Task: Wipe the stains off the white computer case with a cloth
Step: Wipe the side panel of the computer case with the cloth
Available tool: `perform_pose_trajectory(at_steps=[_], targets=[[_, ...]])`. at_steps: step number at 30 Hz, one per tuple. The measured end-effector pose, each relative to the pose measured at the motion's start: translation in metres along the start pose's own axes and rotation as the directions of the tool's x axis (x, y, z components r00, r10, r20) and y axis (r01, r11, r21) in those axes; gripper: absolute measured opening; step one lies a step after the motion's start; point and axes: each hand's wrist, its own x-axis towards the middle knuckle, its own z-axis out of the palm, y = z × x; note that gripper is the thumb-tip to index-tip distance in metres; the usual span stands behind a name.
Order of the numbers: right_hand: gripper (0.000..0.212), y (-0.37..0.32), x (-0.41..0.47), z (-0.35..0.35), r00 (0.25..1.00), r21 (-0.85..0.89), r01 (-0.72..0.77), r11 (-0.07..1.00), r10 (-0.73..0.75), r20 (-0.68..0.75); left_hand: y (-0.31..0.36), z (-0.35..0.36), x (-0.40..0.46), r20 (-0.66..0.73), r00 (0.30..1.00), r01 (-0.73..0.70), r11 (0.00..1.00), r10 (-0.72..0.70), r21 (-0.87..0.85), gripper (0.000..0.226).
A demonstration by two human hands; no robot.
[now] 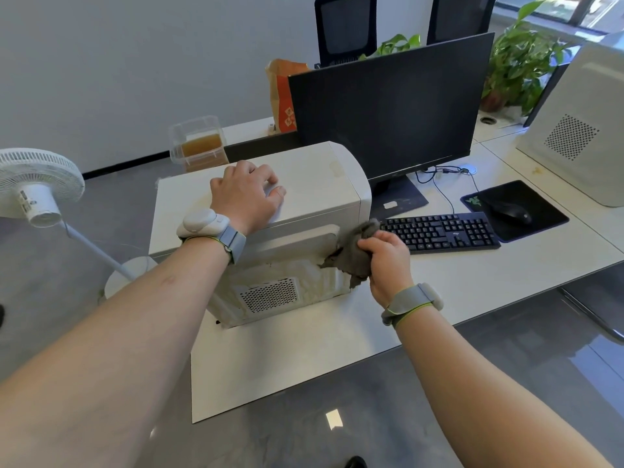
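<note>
A white computer case (314, 184) stands on the white desk (304, 359) in front of me. Its near side panel has a perforated vent and greyish smears around it. My left hand (246, 194) rests on the case's top, fingers slightly bent and holding nothing. My right hand (385, 261) grips a crumpled grey cloth (354, 251) and presses it against the right part of the near side panel.
A black monitor (388, 106), black keyboard (439, 231) and mouse (510, 211) on a black pad lie to the right. A second white case (580, 130) stands far right. A white floor fan (37, 184) is at left. Behind sit a plastic container (199, 143) and a paper bag (282, 92).
</note>
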Motion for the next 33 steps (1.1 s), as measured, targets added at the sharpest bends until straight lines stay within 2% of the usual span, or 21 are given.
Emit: perform_pose_trajectory(at_steps=[2,3,4,7,9,12,13,14,16,19,21,23,24,28,29,31,33], targets=[[0.023,0.014,-0.003,0.001,0.983,-0.111,-0.178,0.978,0.173,-0.059,0.001,0.0,0.0,-0.006,1.0,0.0,1.0,0.0,0.001,0.03],[0.027,0.016,-0.006,0.004,0.972,-0.121,-0.232,0.965,0.226,-0.063,0.001,-0.001,0.0,-0.008,1.0,0.002,1.0,-0.002,0.001,0.03],[0.029,0.017,-0.009,0.008,0.974,-0.1,-0.224,0.969,0.221,-0.043,0.001,0.0,0.0,-0.007,1.0,0.004,1.0,-0.004,0.0,0.03],[0.028,0.004,-0.023,0.026,1.0,-0.051,0.002,0.999,-0.001,0.018,0.001,0.0,-0.001,-0.006,1.0,0.012,1.0,-0.012,0.001,0.03],[0.028,-0.005,-0.036,0.035,0.979,-0.074,0.199,0.977,-0.196,0.053,0.001,0.0,-0.001,-0.005,1.0,0.012,1.0,-0.012,-0.001,0.03],[0.026,0.004,-0.048,0.044,0.903,-0.303,0.427,0.852,-0.418,0.098,0.001,-0.001,0.0,-0.003,1.0,0.013,1.0,-0.013,-0.007,0.03],[0.026,0.011,-0.05,0.045,0.89,-0.389,0.451,0.803,-0.436,0.132,0.0,-0.001,0.0,-0.001,1.0,0.016,1.0,-0.016,-0.009,0.03],[0.025,0.017,-0.05,0.045,0.894,-0.434,0.445,0.784,-0.418,0.162,0.0,-0.001,-0.001,0.001,1.0,0.017,1.0,-0.017,-0.011,0.03],[0.025,0.023,-0.049,0.044,0.921,-0.441,0.388,0.809,-0.363,0.143,0.002,0.0,-0.001,0.002,1.0,0.016,1.0,-0.016,-0.022,0.03],[0.025,0.026,-0.054,0.053,0.905,-0.38,0.41,0.829,-0.422,0.057,0.002,-0.002,0.0,-0.006,1.0,0.014,1.0,-0.015,-0.015,0.03],[0.025,0.03,-0.06,0.066,0.902,-0.427,0.431,0.795,-0.398,0.169,0.001,-0.002,0.0,0.001,1.0,0.02,1.0,-0.02,-0.015,0.03],[0.023,0.036,-0.066,0.072,0.902,-0.493,0.422,0.761,-0.297,0.313,0.0,-0.002,-0.001,0.007,1.0,0.024,0.999,-0.024,-0.034,0.03],[0.023,0.038,-0.066,0.072,0.905,-0.492,0.415,0.765,-0.289,0.313,0.0,-0.002,-0.001,0.01,1.0,0.026,0.999,-0.026,-0.046,0.03],[0.022,0.035,-0.064,0.069,0.934,-0.308,0.346,0.886,-0.357,0.02,0.0,-0.002,-0.001,0.0,1.0,0.016,0.999,-0.016,-0.047,0.03],[0.022,0.035,-0.065,0.07,0.934,-0.316,0.349,0.882,-0.357,0.035,0.0,-0.002,-0.001,0.0,1.0,0.018,0.999,-0.018,-0.048,0.03],[0.021,0.039,-0.067,0.074,0.939,-0.383,0.34,0.859,-0.285,0.194,-0.001,-0.003,-0.001,0.006,1.0,0.023,0.998,-0.022,-0.055,0.03],[0.022,0.04,-0.068,0.072,0.94,-0.385,0.329,0.862,-0.261,0.218,-0.001,-0.002,-0.001,0.01,1.0,0.025,0.998,-0.024,-0.063,0.03]])
